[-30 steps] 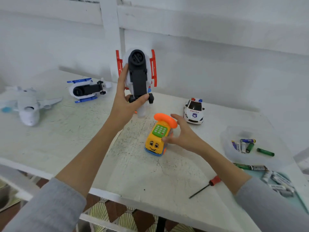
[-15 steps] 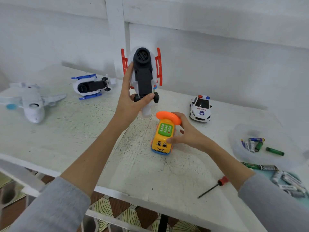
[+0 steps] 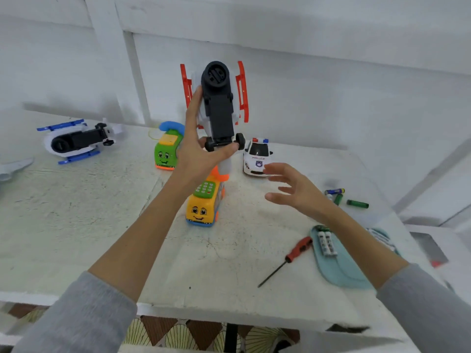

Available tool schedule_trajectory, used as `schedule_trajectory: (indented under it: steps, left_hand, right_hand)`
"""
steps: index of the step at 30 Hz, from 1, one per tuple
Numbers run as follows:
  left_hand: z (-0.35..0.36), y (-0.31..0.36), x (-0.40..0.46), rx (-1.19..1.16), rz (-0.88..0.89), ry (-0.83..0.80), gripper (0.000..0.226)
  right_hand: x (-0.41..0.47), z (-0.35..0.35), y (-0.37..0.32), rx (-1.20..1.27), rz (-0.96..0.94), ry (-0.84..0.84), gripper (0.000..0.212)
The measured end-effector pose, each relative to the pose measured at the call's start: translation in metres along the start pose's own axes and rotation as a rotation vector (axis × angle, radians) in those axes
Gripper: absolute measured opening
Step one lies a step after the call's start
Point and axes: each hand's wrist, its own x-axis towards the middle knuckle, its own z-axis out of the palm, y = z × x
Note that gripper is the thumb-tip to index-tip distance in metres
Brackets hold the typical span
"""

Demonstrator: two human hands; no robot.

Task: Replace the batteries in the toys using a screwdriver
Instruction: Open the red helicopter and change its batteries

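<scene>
So the left hand [image 3: 197, 151] has the red-and-white toy helicopter [image 3: 218, 108] held up off the table, belly facing the camera, thumb hooked under the little black wheels and the fingers up along its left side. The black underside panel is in plain view, red skids on either side.

The right hand [image 3: 297, 189] is hovering above the table with fingers spread and loose, holding nothing. Just below and left of it, under the left wrist, sits the yellow phone toy [image 3: 204, 208] with the orange handset, flat on the table [image 3: 76, 225]. The red-handled screwdriver [image 3: 288, 259] lies on the table nearer the camera than the right hand, beside a light blue tray [image 3: 339, 271] with batteries [image 3: 327, 243] in it. A few loose batteries [image 3: 356, 203] lie just right of that hand.

Past the right fingertips there's a police car toy [image 3: 257, 159]. Left of the left hand: a green phone toy [image 3: 167, 151], and further out a blue-and-white helicopter [image 3: 76, 141] on its side.
</scene>
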Motion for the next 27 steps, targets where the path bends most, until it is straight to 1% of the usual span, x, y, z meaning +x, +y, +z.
schedule_trajectory:
  steps: [4,7,11,14,20,23,25,27]
  left_hand:
    - [0.039,0.004,0.004,-0.025,0.083,-0.038,0.094]
    - [0.064,0.000,0.003,-0.051,0.093,-0.091,0.095]
    - [0.088,-0.014,-0.004,-0.090,0.025,-0.164,0.098]
    - [0.098,-0.026,-0.011,-0.070,-0.001,-0.177,0.097]
    - [0.103,-0.042,-0.022,-0.078,-0.059,-0.169,0.096]
    - [0.105,-0.045,-0.027,-0.081,-0.088,-0.158,0.094]
    - [0.106,-0.047,-0.030,-0.073,-0.092,-0.154,0.094]
    - [0.107,-0.050,-0.031,-0.069,-0.100,-0.158,0.095]
  right_hand:
    - [-0.030,-0.022,0.016,-0.081,0.032,0.014,0.040]
    - [-0.048,-0.028,0.028,-0.168,0.046,-0.017,0.031]
    - [-0.063,-0.031,0.045,-0.368,0.023,-0.081,0.030]
    - [-0.068,-0.029,0.051,-0.463,0.001,-0.140,0.031]
    - [-0.070,-0.021,0.057,-0.519,-0.028,-0.199,0.032]
    - [-0.068,-0.017,0.062,-0.559,-0.059,-0.243,0.025]
    - [-0.067,-0.019,0.059,-0.523,-0.034,-0.237,0.020]
    - [-0.067,-0.027,0.051,-0.382,0.017,-0.180,0.014]
